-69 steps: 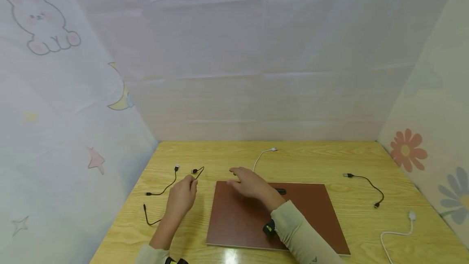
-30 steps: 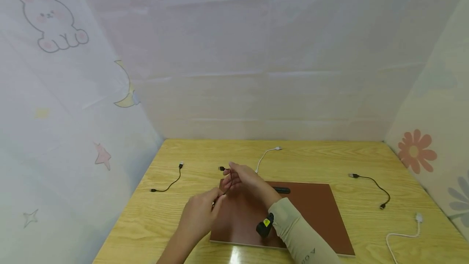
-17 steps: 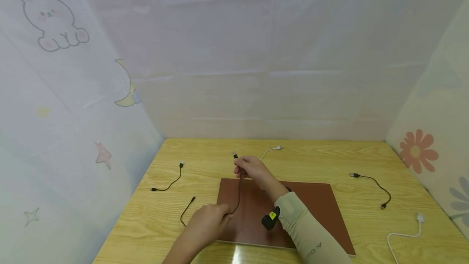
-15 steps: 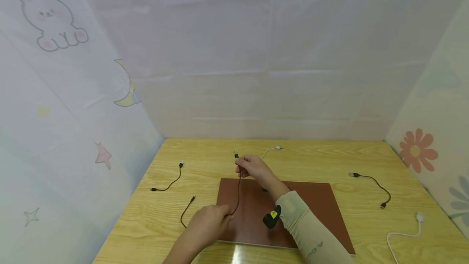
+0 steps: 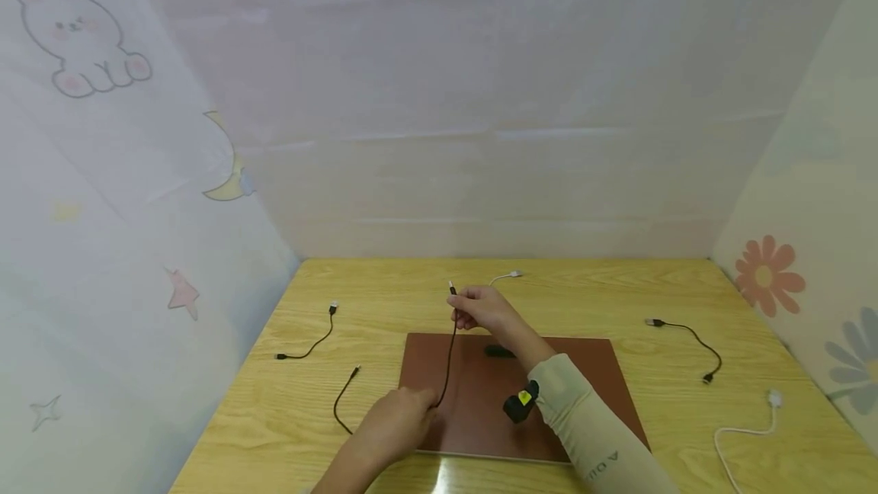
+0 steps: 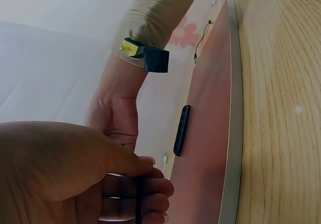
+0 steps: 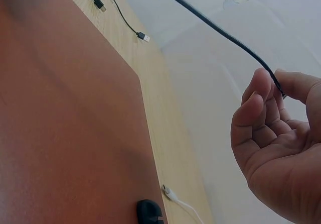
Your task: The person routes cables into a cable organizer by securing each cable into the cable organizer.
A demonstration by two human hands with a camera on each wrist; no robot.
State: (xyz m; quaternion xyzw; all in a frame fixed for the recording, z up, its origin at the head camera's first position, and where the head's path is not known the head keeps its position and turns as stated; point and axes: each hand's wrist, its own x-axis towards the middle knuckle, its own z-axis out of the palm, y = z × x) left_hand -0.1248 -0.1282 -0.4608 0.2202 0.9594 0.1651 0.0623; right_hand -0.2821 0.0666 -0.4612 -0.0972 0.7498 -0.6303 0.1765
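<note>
A black USB cable (image 5: 449, 364) is stretched nearly upright between my hands above a brown board (image 5: 597, 380). My right hand (image 5: 490, 311) pinches it between thumb and finger just below the metal plug, which points up and away. Lower down, my left hand (image 5: 398, 421) grips the cable over the board's left part; in the left wrist view the cord passes across its curled fingers (image 6: 155, 204). A black length with a small plug (image 5: 354, 373) emerges left of that hand; its link to the held cable is hidden. On the board lies a dark ridged holder (image 6: 182, 131) with a notch.
To the left lies another black USB cable (image 5: 318, 341). A white cable (image 5: 506, 276) is behind the board, partly hidden by my right hand. At the right lie a black cable (image 5: 700, 343) and a white cable (image 5: 748, 431). Cloth walls surround the wooden table (image 5: 583, 288).
My left hand has brought the cable rightward over the board. My right hand, earlier without the cable, has taken hold near its plug and moved slightly right. The loose tail has followed rightward.
</note>
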